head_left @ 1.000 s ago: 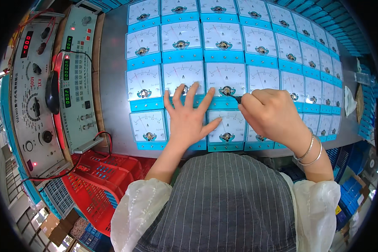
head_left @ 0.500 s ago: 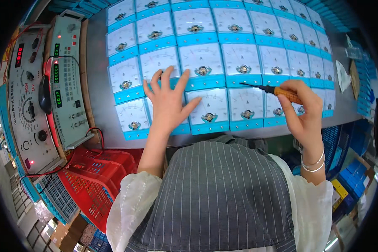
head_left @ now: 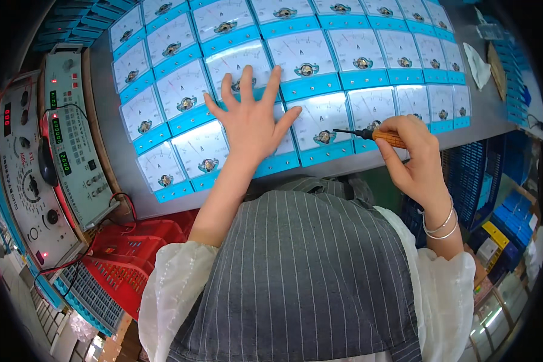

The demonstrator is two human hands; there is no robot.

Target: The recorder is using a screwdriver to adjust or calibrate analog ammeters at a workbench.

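the left hand (head_left: 251, 123) is lying flat with fingers spread, grasping nothing, pressing down on a square panel meter (head_left: 265, 130) with a white dial face and a blue lower band in the front rows. the right hand (head_left: 413, 160) is closing around a small screwdriver (head_left: 377, 135) with an orange handle, its dark tip pointing left toward the round adjuster at the bottom of the neighbouring meter (head_left: 321, 123), just short of it or barely touching; which one is hard to tell. to do this well, it seems wise to be keeping the blade square in the adjuster slot, turning in small amounts, and holding the palm steady so the meters are not sliding against each other. the meters are lying face up, edge to edge in tidy rows across a grey workbench (head_left: 117, 151), reaching to the far side. to the left, two pale test instruments (head_left: 72, 142) with red and green digit displays and knobs are sitting angled along the bench, with black and red leads trailing off them. red plastic baskets (head_left: 123, 259) are standing below the bench edge on the left, and blue crates (head_left: 501, 187) are stacking up on the right, beside a few small boxes near the floor.
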